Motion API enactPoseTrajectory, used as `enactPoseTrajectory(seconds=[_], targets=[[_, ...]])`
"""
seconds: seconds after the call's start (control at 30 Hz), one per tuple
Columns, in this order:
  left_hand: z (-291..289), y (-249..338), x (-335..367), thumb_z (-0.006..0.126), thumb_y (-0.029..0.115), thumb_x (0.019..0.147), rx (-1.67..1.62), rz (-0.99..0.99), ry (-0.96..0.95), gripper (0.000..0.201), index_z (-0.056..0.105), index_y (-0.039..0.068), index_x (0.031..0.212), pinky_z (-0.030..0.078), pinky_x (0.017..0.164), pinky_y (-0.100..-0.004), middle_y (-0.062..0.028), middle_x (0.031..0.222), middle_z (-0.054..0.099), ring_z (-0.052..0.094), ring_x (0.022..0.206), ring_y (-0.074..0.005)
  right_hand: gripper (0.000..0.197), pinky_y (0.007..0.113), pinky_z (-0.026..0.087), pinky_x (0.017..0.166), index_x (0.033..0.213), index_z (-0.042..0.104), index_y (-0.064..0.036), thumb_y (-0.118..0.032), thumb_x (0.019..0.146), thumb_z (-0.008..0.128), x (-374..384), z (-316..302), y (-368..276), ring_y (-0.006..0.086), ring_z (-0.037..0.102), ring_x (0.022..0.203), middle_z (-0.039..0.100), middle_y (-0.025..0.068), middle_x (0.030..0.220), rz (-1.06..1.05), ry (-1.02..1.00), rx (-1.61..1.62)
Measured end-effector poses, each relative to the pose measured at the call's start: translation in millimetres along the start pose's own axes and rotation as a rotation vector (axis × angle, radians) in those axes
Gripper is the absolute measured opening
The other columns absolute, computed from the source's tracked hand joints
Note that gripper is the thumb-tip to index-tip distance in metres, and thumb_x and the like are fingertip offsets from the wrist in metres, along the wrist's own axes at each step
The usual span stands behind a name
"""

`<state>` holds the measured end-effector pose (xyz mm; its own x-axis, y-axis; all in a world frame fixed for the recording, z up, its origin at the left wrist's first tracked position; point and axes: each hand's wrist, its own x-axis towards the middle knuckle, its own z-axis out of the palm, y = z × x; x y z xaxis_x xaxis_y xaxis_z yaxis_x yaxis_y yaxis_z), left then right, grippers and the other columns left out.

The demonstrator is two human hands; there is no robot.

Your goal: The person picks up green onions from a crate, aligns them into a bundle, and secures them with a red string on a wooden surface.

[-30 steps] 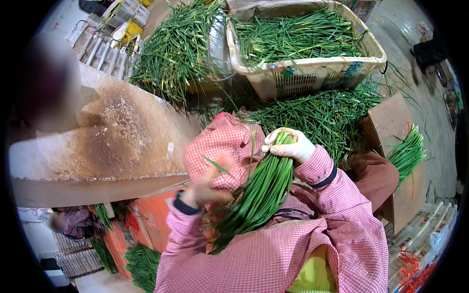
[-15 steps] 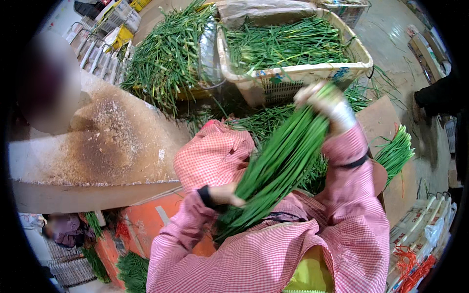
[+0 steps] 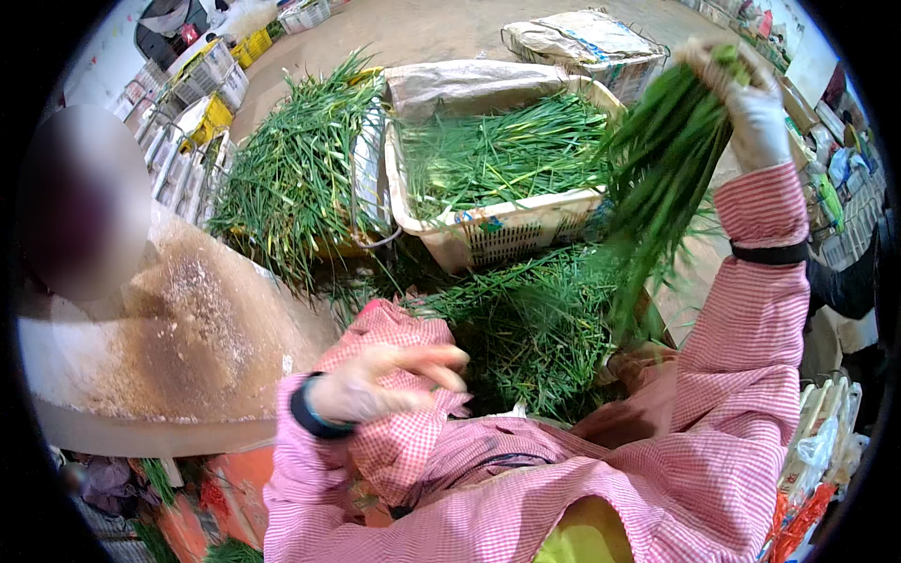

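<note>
Green, slender, bunched leaves (image 3: 662,141) droop from the white-gloved right grip (image 3: 754,103).

A crate (image 3: 521,235) between chive heap (image 3: 296,178) and bunch (image 3: 666,131)

Chives (image 3: 507,150) lie in the crate. The heap is left of it, a loose pile (image 3: 540,328) before it, a 2nd crate (image 3: 601,68) behind. Rightward, the right hand (image 3: 751,103) holds the bunch. A table (image 3: 202,328) lies left of the pile.

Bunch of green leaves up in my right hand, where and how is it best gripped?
The bunch is probably best gripped at its gathered upper end, from the right, where the right hand holds it: it is narrow there, and hangs loose and spread below.
</note>
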<state>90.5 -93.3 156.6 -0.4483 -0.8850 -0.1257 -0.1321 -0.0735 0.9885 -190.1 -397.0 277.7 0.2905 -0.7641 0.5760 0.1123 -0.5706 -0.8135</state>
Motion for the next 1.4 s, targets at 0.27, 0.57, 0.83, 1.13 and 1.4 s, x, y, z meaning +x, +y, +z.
enactPoseTrajectory(seconds=[0.27, 0.57, 0.83, 1.13, 1.4], targets=[[-3, -39, 158, 0.039, 0.076, 0.069, -1.158, 0.256, -0.019, 0.102, 0.019, 0.002, 0.137, 0.024, 0.102, -0.0494, -0.0207, 0.139, 0.025, 0.024, 0.129, -0.0352, 0.018, 0.037, 0.048, 0.080, 0.086, 0.060, -0.0084, 0.000, 0.070, 0.060, -20, 122, 63, 0.0242, 0.061, 0.090, 0.062, 0.0071, 0.086, -0.879, -0.370, -0.281], [25, -185, 169, 0.048, 0.063, 0.077, -1.786, 0.152, 0.290, 0.067, 0.044, 0.011, 0.119, 0.045, 0.085, -0.0420, -0.0073, 0.111, 0.053, 0.054, 0.100, -0.0218, 0.033, 0.048, 0.026, 0.100, 0.106, 0.053, -0.0200, -0.025, 0.073, 0.057, -197, 137, 194, 0.0220, 0.040, 0.116, 0.048, 0.0013, 0.119, -0.706, -0.895, -0.646], [24, -197, 170, 0.056, 0.022, 0.085, -1.490, -0.048, 0.295, 0.034, 0.051, 0.003, 0.111, 0.053, 0.069, -0.0267, -0.0082, 0.092, 0.062, 0.061, 0.080, -0.0146, 0.036, 0.046, 0.027, 0.100, 0.111, 0.057, -0.0146, -0.032, 0.079, 0.058, -237, 110, 188, 0.0266, 0.042, 0.117, 0.051, 0.0070, 0.118, -0.212, -0.577, -0.413], [34, -218, 187, 0.063, 0.000, 0.073, -0.978, -0.113, 0.673, 0.032, 0.055, 0.002, 0.105, 0.049, 0.056, -0.0233, -0.0031, 0.088, 0.062, 0.059, 0.068, -0.0110, 0.049, 0.041, 0.032, 0.098, 0.114, 0.051, -0.0066, -0.010, 0.067, 0.067, -187, 133, 183, 0.0345, 0.038, 0.117, 0.043, 0.0139, 0.126, 0.058, -0.046, -0.579], [54, -198, 197, 0.059, -0.009, 0.073, -0.970, -0.121, 0.873, 0.040, 0.049, 0.000, 0.110, 0.043, 0.047, -0.0234, -0.0039, 0.083, 0.061, 0.056, 0.058, -0.0148, 0.050, 0.046, 0.024, 0.100, 0.112, 0.055, -0.0198, -0.013, 0.064, 0.068, -146, 168, 199, 0.0360, 0.026, 0.126, 0.034, 0.0096, 0.136, -0.070, -0.209, -0.776]])
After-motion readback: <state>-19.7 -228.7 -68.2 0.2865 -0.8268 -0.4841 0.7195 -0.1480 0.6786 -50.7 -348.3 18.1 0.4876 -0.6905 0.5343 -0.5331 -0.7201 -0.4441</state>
